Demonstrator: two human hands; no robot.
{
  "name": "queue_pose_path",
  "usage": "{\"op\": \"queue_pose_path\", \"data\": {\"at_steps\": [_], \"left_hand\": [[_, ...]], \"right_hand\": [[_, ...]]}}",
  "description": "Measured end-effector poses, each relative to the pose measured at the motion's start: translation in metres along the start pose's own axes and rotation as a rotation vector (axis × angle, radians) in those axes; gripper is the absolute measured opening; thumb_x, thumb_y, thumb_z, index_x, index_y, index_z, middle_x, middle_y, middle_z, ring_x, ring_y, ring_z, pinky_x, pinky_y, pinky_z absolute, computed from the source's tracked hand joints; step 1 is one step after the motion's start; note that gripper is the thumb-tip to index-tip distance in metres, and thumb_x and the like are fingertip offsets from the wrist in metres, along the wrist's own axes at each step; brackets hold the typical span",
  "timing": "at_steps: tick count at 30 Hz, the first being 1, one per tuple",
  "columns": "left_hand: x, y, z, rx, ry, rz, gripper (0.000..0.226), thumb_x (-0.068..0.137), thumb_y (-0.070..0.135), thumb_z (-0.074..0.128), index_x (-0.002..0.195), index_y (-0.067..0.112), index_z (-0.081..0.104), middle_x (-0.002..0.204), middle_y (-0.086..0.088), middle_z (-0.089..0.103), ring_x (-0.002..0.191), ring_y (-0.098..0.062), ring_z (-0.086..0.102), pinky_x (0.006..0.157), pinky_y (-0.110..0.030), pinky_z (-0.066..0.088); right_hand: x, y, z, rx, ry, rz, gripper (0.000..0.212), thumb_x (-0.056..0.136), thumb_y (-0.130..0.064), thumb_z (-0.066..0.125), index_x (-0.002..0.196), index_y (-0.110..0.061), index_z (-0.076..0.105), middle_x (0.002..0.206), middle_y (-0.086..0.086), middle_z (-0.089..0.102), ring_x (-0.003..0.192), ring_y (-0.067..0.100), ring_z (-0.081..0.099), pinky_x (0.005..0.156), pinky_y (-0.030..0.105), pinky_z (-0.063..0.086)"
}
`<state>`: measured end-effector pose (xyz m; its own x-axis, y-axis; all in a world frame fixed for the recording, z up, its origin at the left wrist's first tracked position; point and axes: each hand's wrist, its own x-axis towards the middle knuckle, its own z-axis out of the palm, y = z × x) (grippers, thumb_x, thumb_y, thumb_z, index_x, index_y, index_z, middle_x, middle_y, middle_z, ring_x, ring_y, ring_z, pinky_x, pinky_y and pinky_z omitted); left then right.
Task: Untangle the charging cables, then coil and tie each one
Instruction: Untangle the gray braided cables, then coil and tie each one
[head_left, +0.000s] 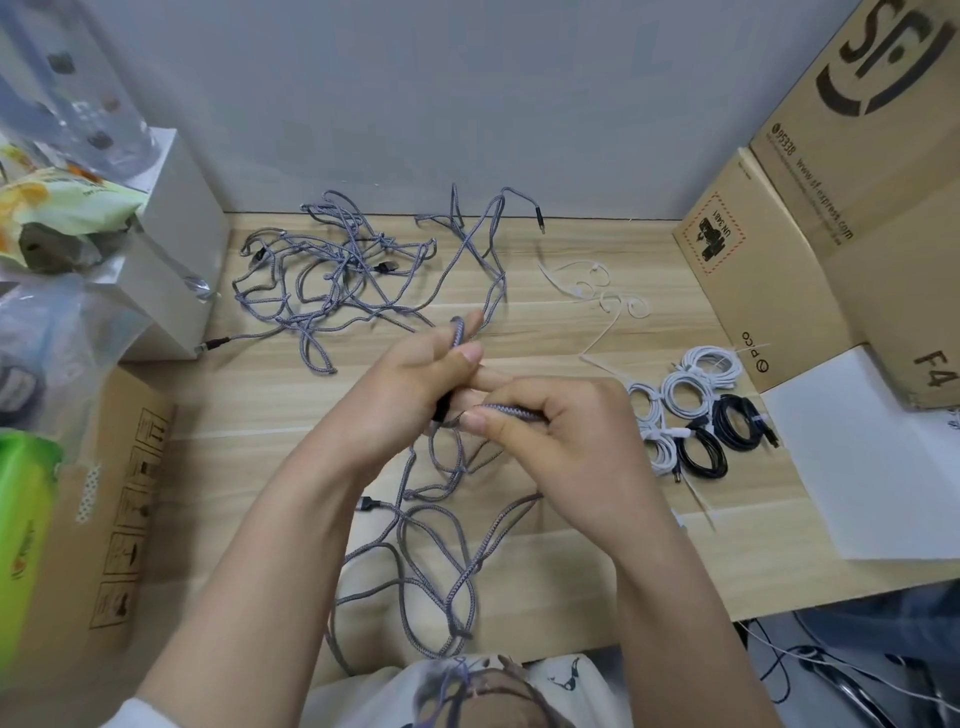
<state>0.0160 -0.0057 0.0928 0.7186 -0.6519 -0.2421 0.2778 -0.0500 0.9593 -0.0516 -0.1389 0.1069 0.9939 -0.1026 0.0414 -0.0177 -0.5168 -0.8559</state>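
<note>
Wooden desk (597, 561) against a grey wall: we have our left hand (410, 384) curled round folded turns of a grey cable (457, 332), and our right hand (561, 426) pinches its next stretch, slack trailing toward us. Right of our hands lie tied coils (696, 410), white and black, so several look done. Behind our hands a grey tangle (337, 270) waits beside loose ties (602, 296); much work remains.

Wooden table (519, 587) bears tangled grey cables (343, 270), coiled cables (696, 410), boxes (753, 270)
</note>
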Motion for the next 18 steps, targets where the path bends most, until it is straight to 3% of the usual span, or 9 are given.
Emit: {"op": "queue_pose_path", "data": {"at_steps": [2, 4, 6, 8, 10, 12, 16, 18], "left_hand": [[-0.009, -0.002, -0.001, 0.099, -0.099, 0.037, 0.042, 0.1, 0.009, 0.036, 0.135, -0.014, 0.033, 0.048, 0.005, 0.062, 0.058, 0.008, 0.056, 0.044, -0.008, 0.035], [-0.009, -0.001, 0.002, 0.095, -0.111, 0.004, 0.043, 0.1, 0.012, 0.037, 0.13, -0.019, 0.035, 0.041, 0.003, 0.053, 0.072, -0.005, 0.058, 0.048, -0.007, 0.038], [-0.004, 0.004, 0.007, 0.066, -0.073, -0.07, 0.036, 0.1, 0.017, 0.04, 0.128, -0.005, 0.046, 0.041, 0.006, 0.045, 0.054, -0.01, 0.046, 0.045, -0.011, 0.034], [-0.005, 0.004, 0.007, 0.006, -0.121, -0.047, 0.03, 0.098, 0.026, 0.042, 0.1, 0.001, 0.058, 0.044, 0.009, 0.036, 0.042, -0.007, 0.029, 0.043, -0.015, 0.025], [-0.007, 0.003, 0.007, -0.061, -0.169, -0.007, 0.039, 0.092, 0.035, 0.035, 0.07, 0.017, 0.063, 0.043, 0.009, 0.03, 0.042, -0.007, 0.022, 0.043, -0.016, 0.023], [-0.009, 0.003, 0.004, -0.171, -0.234, -0.032, 0.044, 0.093, 0.041, 0.037, 0.059, 0.025, 0.06, 0.042, 0.01, 0.025, 0.041, -0.006, 0.019, 0.042, -0.016, 0.024], [-0.003, 0.002, -0.001, -0.548, -0.498, -0.067, 0.032, 0.088, 0.048, 0.054, 0.066, 0.025, 0.054, 0.048, 0.012, 0.021, 0.041, -0.006, 0.016, 0.04, -0.015, 0.023], [0.003, 0.002, -0.001, -0.721, -0.594, -0.044, 0.028, 0.092, 0.04, 0.051, 0.071, 0.023, 0.056, 0.049, 0.011, 0.023, 0.042, -0.008, 0.018, 0.041, -0.017, 0.024]], "right_hand": [[0.001, -0.001, -0.002, 0.011, 0.057, -0.055, 0.012, 0.073, -0.031, 0.069, 0.071, -0.02, 0.074, 0.07, -0.011, 0.072, 0.07, 0.015, 0.068, 0.068, 0.042, 0.053], [0.0, -0.005, -0.003, 0.034, 0.097, -0.124, 0.01, 0.071, -0.022, 0.074, 0.062, -0.018, 0.072, 0.058, -0.007, 0.068, 0.062, 0.017, 0.065, 0.062, 0.041, 0.051], [0.0, -0.008, -0.004, 0.087, 0.143, -0.189, 0.007, 0.066, -0.017, 0.078, 0.063, -0.016, 0.072, 0.059, -0.004, 0.068, 0.06, 0.013, 0.064, 0.058, 0.035, 0.05], [0.0, -0.009, -0.004, 0.068, 0.221, -0.234, 0.01, 0.059, -0.017, 0.082, 0.064, -0.016, 0.073, 0.059, -0.005, 0.065, 0.053, 0.005, 0.055, 0.053, 0.021, 0.042], [0.002, -0.008, -0.006, 0.103, 0.294, -0.237, 0.014, 0.057, -0.016, 0.083, 0.063, -0.02, 0.071, 0.053, -0.008, 0.058, 0.048, 0.004, 0.044, 0.051, 0.016, 0.034], [0.004, -0.005, -0.007, 0.232, 0.338, -0.156, 0.017, 0.056, -0.016, 0.084, 0.063, -0.024, 0.071, 0.049, -0.014, 0.052, 0.047, 0.003, 0.04, 0.052, 0.013, 0.033], [0.011, -0.001, 0.001, 0.617, 0.263, 0.069, 0.007, 0.066, -0.026, 0.07, 0.068, -0.019, 0.069, 0.045, -0.012, 0.043, 0.039, 0.001, 0.028, 0.041, 0.013, 0.026], [0.015, 0.003, 0.007, 0.83, 0.134, 0.226, 0.029, 0.072, -0.036, 0.06, 0.083, -0.01, 0.066, 0.047, -0.009, 0.034, 0.036, 0.002, 0.02, 0.034, 0.014, 0.019]]}}
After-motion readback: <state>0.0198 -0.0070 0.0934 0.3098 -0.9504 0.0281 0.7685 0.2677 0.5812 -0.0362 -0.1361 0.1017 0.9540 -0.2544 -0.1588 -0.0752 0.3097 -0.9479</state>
